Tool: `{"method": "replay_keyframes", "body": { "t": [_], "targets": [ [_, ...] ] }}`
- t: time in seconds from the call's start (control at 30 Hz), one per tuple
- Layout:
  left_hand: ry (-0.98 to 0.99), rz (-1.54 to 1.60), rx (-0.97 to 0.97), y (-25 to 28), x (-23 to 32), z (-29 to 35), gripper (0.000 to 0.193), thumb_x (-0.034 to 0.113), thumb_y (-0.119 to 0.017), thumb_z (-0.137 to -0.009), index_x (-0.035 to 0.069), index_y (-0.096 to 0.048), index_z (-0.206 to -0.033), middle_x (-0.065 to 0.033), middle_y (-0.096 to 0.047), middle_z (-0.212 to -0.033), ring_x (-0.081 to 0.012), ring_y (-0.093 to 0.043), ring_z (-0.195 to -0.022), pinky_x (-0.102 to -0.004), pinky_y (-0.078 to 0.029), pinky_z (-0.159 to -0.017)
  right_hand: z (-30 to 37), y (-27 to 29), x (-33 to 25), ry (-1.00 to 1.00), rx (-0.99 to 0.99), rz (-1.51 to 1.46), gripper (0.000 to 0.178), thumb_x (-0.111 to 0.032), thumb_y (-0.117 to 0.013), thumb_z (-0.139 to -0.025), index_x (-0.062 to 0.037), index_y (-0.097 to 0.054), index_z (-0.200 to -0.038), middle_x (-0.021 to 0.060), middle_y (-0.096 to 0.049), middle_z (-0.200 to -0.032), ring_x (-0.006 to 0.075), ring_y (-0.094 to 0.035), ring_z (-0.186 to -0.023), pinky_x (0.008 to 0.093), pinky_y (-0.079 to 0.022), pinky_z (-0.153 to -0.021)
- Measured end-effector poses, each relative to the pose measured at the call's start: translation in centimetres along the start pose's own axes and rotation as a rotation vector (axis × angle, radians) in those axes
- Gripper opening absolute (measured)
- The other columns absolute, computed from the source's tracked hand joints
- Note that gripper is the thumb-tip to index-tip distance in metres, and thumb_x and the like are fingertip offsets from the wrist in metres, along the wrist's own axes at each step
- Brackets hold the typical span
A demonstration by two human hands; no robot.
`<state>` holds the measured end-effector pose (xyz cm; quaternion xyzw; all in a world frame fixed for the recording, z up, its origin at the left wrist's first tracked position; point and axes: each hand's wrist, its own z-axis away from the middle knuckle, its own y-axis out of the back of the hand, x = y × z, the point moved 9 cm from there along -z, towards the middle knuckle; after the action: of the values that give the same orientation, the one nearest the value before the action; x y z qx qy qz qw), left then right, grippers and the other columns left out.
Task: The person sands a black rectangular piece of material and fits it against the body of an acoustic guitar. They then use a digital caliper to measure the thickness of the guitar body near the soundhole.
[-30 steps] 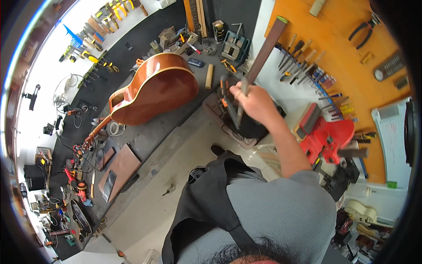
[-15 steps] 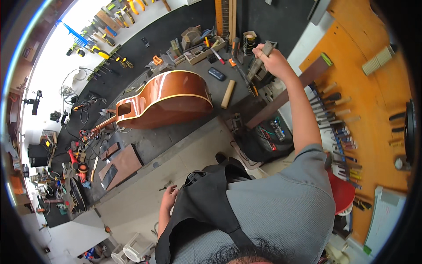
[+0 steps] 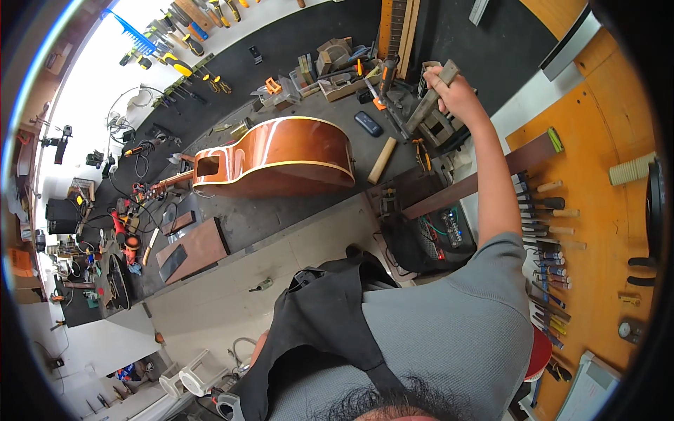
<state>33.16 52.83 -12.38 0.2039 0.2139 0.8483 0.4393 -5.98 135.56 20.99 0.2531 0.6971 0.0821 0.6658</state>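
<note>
Left hand slipped from view, state unknown; right hand (image 3: 457,95) grips grey bar (image 3: 424,110), slanting down-left.

Your right hand (image 3: 455,95) grips a greyish bar (image 3: 423,112) beside a metal vise (image 3: 444,130) on the dark workbench (image 3: 270,216). To its left, a pale wooden stick (image 3: 382,160) lies near a glossy brown guitar (image 3: 291,151) resting on its side. Nearer your left, a black phone (image 3: 173,261) lies on a flat brown board (image 3: 200,245).
</note>
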Motion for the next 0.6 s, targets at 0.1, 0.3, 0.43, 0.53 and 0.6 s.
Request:
{"method": "replay_keyframes", "body": {
  "t": [0.1, 0.3, 0.43, 0.53, 0.6],
  "targets": [
    [-0.041, 0.005, 0.025, 0.9, 1.9, -1.2, 0.047, 0.026, -0.078, -0.098, 0.004, -0.071, -0.139, -0.0229, -0.076, -0.128, -0.0331, -0.074, -0.115, -0.0416, -0.058, -0.099, -1.2, -0.9, 2.8, -0.023, -0.010, -0.042, 0.033, -0.035, -0.061, -0.112, -0.0038, -0.069, -0.104, 0.0029, -0.064, -0.094, 0.0128, -0.056, -0.055, 0.0309, -0.048, -0.055],
    [-0.211, 0.185, 0.072, 3.7, 8.2, -3.3, 0.047, 0.025, -0.079, -0.097, 0.004, -0.071, -0.138, -0.0231, -0.076, -0.128, -0.0318, -0.074, -0.114, -0.0410, -0.058, -0.098, -2.6, 0.5, 9.7, -0.095, -0.025, -0.086, 0.035, -0.038, -0.059, -0.114, -0.0056, -0.071, -0.106, -0.0004, -0.058, -0.079, 0.0091, -0.058, -0.059, 0.0280, -0.048, -0.058],
    [-0.237, 0.255, 0.034, 5.1, 11.9, -2.6, 0.047, 0.025, -0.079, -0.096, 0.003, -0.071, -0.137, -0.0231, -0.076, -0.129, -0.0295, -0.075, -0.114, -0.0402, -0.058, -0.097, -3.6, 2.4, 11.5, -0.186, -0.016, -0.039, 0.037, -0.041, -0.061, -0.112, -0.0072, -0.075, -0.118, -0.0024, -0.055, -0.073, 0.0099, -0.057, -0.059, 0.0275, -0.048, -0.061],
    [-0.214, 0.320, 0.057, 3.8, 7.9, -4.1, 0.047, 0.025, -0.078, -0.097, 0.001, -0.071, -0.137, -0.0223, -0.077, -0.127, -0.0288, -0.075, -0.112, -0.0402, -0.058, -0.096, -5.2, 3.9, 14.3, -0.226, -0.001, -0.009, 0.037, -0.042, -0.065, -0.110, -0.0084, -0.075, -0.119, -0.0040, -0.051, -0.072, 0.0093, -0.057, -0.060, 0.0273, -0.047, -0.060],
    [-0.208, 0.261, 0.041, 3.3, 7.2, -4.2, 0.046, 0.025, -0.077, -0.098, 0.000, -0.071, -0.136, -0.0225, -0.078, -0.123, -0.0287, -0.075, -0.112, -0.0402, -0.058, -0.096, -5.2, 5.6, 17.8, -0.382, 0.068, -0.048, 0.037, -0.045, -0.070, -0.106, -0.0125, -0.077, -0.121, -0.0067, -0.049, -0.073, 0.0079, -0.056, -0.063, 0.0266, -0.049, -0.062]
  ]
}}
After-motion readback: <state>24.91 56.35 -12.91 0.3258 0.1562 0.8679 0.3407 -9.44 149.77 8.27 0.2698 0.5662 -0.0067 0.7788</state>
